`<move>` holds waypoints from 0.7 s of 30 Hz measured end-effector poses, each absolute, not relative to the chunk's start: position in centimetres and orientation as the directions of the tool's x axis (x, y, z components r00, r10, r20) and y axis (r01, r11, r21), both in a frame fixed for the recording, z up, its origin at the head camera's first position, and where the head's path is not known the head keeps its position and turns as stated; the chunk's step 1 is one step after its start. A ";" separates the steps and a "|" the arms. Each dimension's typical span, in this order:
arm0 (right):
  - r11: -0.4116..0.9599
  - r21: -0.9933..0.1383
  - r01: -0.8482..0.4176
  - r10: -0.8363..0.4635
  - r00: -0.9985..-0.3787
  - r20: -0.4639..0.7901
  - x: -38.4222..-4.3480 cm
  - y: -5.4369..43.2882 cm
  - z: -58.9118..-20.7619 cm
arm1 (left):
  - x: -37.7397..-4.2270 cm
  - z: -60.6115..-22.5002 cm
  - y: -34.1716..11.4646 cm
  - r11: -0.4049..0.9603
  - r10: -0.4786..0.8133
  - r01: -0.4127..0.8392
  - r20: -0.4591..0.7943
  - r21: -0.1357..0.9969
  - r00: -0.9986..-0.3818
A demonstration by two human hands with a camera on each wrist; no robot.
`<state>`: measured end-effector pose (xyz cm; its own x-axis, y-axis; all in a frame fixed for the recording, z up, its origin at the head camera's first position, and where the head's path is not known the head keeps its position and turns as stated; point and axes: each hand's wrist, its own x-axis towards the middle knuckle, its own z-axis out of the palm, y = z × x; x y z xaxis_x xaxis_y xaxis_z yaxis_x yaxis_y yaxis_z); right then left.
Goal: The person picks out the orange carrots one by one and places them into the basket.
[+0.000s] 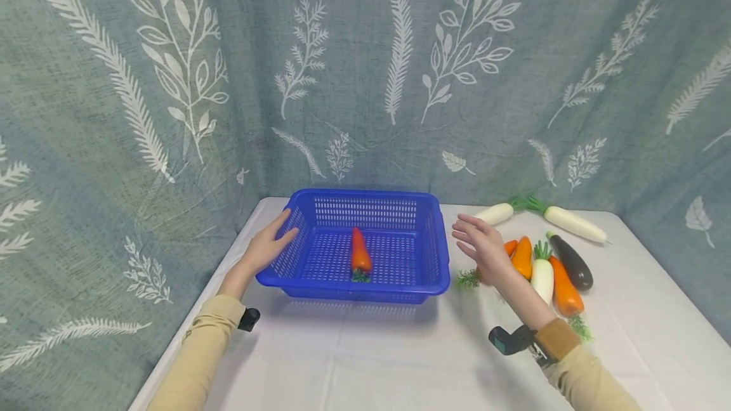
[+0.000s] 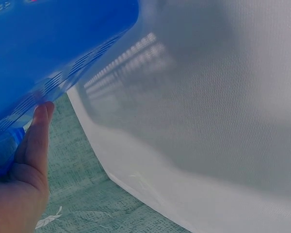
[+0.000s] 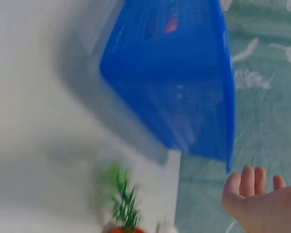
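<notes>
My left hand (image 1: pixel 268 246) is at the left rim of a blue plastic basket (image 1: pixel 365 292), its thumb spread away from the fingers. In the left wrist view straight fingers (image 2: pixel 37 141) rise against the basket's slotted outer wall. One orange-red carrot (image 1: pixel 360 251) lies inside the basket, its leafy end towards me. My right hand (image 1: pixel 482 243) hovers beyond the basket's right rim with nothing in it, its fingers relaxed. In the right wrist view those fingertips (image 3: pixel 247 177) appear apart from the basket's end wall.
Right of the basket lie several vegetables: a dark eggplant (image 1: pixel 573 262), orange carrots (image 1: pixel 564 287), a short white radish (image 1: pixel 542 281) and longer white radishes (image 1: pixel 573 223) behind. They lie on a white-covered table (image 1: pixel 342 360), with a leaf-patterned green curtain (image 1: pixel 365 68) at the back.
</notes>
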<state>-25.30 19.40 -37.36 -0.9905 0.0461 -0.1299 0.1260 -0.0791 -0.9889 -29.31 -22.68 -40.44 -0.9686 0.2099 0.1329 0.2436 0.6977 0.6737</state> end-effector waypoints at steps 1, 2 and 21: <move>-0.076 -0.988 0.131 0.059 -0.989 -0.136 -25.4 19.8 -37.4 | -29.3 -40.4 -22.7 0.697 0.210 0.243 0.132 0.675 -0.969; -0.068 -0.988 0.138 0.073 -0.987 -0.142 -25.5 20.1 -37.5 | -29.3 -40.4 -22.7 0.696 0.210 0.242 0.131 0.675 -0.969; 0.001 -0.959 0.282 0.293 -0.917 -0.269 -26.2 25.7 -39.6 | -29.4 -40.4 -22.7 0.698 0.205 0.233 0.124 0.677 -0.971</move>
